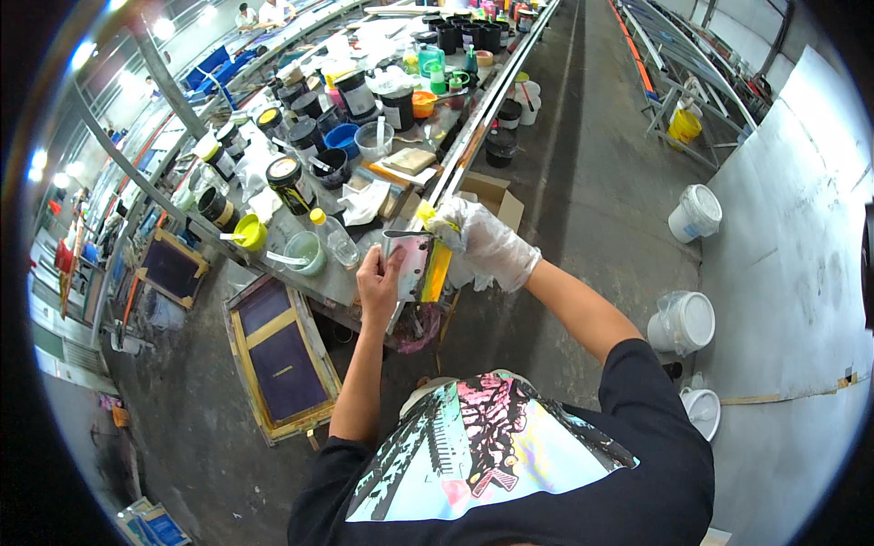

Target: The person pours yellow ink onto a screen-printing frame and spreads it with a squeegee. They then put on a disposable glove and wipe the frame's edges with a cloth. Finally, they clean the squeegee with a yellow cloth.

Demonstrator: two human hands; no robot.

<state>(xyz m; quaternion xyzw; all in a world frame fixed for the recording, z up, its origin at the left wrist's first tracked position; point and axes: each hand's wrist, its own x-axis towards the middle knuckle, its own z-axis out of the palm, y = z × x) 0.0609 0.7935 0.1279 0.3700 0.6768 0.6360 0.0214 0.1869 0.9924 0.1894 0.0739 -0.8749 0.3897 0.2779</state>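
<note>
My bare left hand (378, 287) grips a squeegee (409, 264), with the thumb on its pale, ink-marked flat side. The squeegee stands on end in front of my chest, its blade edge smeared bright yellow on the right. My right hand (490, 238) wears a clear, loose plastic glove and is closed at the squeegee's upper right end. Something yellow shows at its fingertips; whether that is a wipe or ink on the glove is unclear. Just left of the squeegee stand a clear bottle (337, 238) with a yellow cap and a tub of pale green liquid (305, 254).
A long worktable is crowded with ink jars (291, 185), cups and a blue bowl (343, 139). A cardboard box (499, 198) sits beyond my right hand. Framed screens (289, 359) lean at the lower left. White buckets (683, 323) line the right wall.
</note>
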